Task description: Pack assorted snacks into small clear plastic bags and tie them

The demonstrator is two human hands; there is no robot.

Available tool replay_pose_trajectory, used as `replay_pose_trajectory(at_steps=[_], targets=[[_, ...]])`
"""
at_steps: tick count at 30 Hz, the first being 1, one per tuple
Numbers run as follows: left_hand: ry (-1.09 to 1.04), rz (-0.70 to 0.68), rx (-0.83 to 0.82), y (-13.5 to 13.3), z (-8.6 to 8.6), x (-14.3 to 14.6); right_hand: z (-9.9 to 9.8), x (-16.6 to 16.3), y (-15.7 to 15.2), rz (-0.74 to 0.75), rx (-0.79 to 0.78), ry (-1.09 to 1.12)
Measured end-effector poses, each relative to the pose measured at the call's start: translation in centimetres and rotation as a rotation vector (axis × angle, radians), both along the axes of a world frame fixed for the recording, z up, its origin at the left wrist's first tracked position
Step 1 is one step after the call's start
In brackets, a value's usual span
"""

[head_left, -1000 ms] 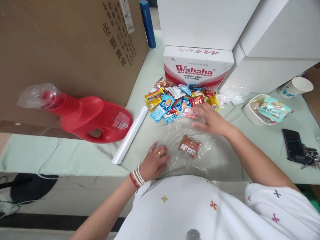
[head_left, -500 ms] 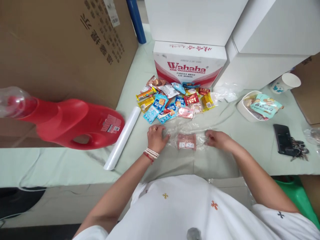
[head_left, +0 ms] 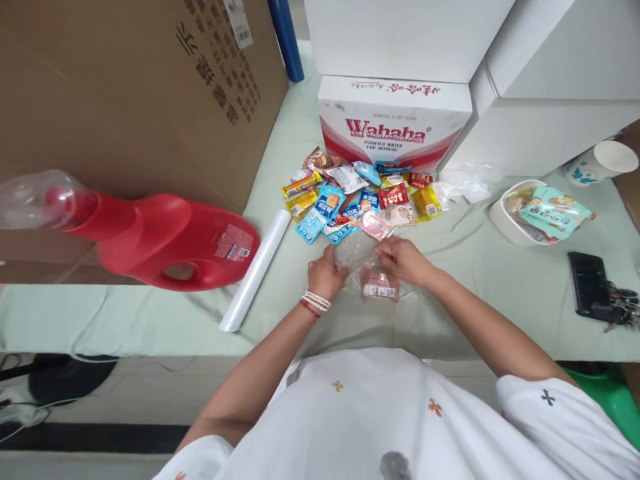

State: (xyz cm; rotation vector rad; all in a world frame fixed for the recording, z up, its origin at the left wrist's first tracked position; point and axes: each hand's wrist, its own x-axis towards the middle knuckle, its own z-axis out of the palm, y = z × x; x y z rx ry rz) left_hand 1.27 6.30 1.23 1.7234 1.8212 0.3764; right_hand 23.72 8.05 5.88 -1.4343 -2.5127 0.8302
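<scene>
A brown snack packet (head_left: 379, 285) lies wrapped in clear plastic film (head_left: 356, 248) on the pale green cloth in front of me. My left hand (head_left: 326, 272), with bead bracelets at the wrist, is closed on the film at the packet's left. My right hand (head_left: 403, 259) pinches the film just above the packet. A heap of several small snack packets (head_left: 357, 193) in blue, yellow and red lies just beyond my hands.
A white roll of film (head_left: 257, 269) lies left of my hands, beside a red detergent jug (head_left: 160, 241) on its side. A Wahaha carton (head_left: 393, 123) and white boxes stand behind. A white bowl with snacks (head_left: 535, 215), a paper cup (head_left: 603, 162), a phone (head_left: 590, 283) and keys (head_left: 621, 310) sit on the right.
My hands came together from the film's outer ends to the middle above the packet, folding the film over it. A second ago my right hand was reaching at the snack heap.
</scene>
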Motion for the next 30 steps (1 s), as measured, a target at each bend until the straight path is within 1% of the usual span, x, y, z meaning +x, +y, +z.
replay_pose_trajectory(at_steps=[2, 4, 5, 7, 8, 10, 12, 13, 15, 16, 17, 18, 19, 21, 22, 23, 24, 25, 27, 28, 30], targets=[[-0.052, -0.016, 0.007, 0.3, -0.2, -0.6, 0.4, 0.3, -2.7, 0.169, 0.062, -0.01], [-0.114, -0.019, 0.047, 0.2, -0.2, -1.5, 0.2, 0.3, -5.3, 0.271, 0.088, -0.092], [-0.146, -0.017, 0.078, 0.1, 0.1, -2.1, 0.0, 0.2, -6.3, 0.286, 0.098, -0.128], [-0.22, -0.034, 0.119, -0.6, 1.0, -3.3, -0.6, 0.0, -7.7, 0.269, 0.11, -0.161], [-0.279, -0.053, 0.107, -1.1, 1.7, -3.7, -0.9, 0.0, -8.0, 0.255, 0.11, -0.159], [-0.467, -0.109, -0.017, -2.2, 3.1, -3.7, -1.4, -0.2, -8.0, 0.236, 0.1, -0.124], [-0.677, -0.124, -0.201, -3.1, 4.1, -2.4, -1.6, -0.2, -7.8, 0.223, 0.094, -0.068], [-0.77, -0.11, -0.268, -3.4, 4.3, -1.4, -1.6, -0.2, -7.7, 0.219, 0.094, -0.031], [-0.891, -0.06, -0.303, -3.5, 4.1, 1.1, -1.5, 0.3, -7.7, 0.214, 0.086, 0.071], [-0.906, -0.052, -0.303, -3.4, 3.7, 2.3, -1.5, 0.6, -7.7, 0.204, 0.067, 0.138], [-0.879, -0.057, -0.271, -3.2, 3.3, 3.3, -1.6, 1.1, -7.9, 0.167, 0.041, 0.21], [-0.81, -0.09, -0.214, -3.0, 2.9, 4.1, -1.8, 1.7, -8.1, 0.077, 0.026, 0.271], [-0.705, -0.151, -0.134, -2.8, 2.6, 4.7, -2.0, 2.2, -8.4, -0.068, 0.037, 0.3], [-0.444, -0.319, 0.042, -2.9, 2.3, 5.2, -2.7, 3.3, -9.1, -0.416, 0.129, 0.235], [-0.314, -0.384, 0.111, -3.1, 2.3, 5.3, -3.1, 3.6, -9.5, -0.55, 0.187, 0.158], [-0.2, -0.415, 0.16, -3.3, 2.3, 5.3, -3.3, 3.9, -9.9, -0.62, 0.227, 0.076], [-0.106, -0.407, 0.193, -3.6, 2.3, 5.3, -3.4, 3.9, -10.3, -0.634, 0.242, 0.012], [-0.034, -0.369, 0.219, -3.9, 2.3, 5.2, -3.4, 3.9, -10.6, -0.618, 0.231, -0.025], [0.043, -0.267, 0.247, -4.3, 2.3, 5.2, -2.7, 3.2, -10.8, -0.611, 0.172, -0.032], [0.056, -0.234, 0.237, -4.4, 2.3, 5.3, -2.3, 2.6, -10.7, -0.62, 0.129, -0.015], [0.069, -0.212, 0.163, -4.4, 2.3, 5.5, -1.3, 1.0, -10.1, -0.612, 0.031, 0.039]])
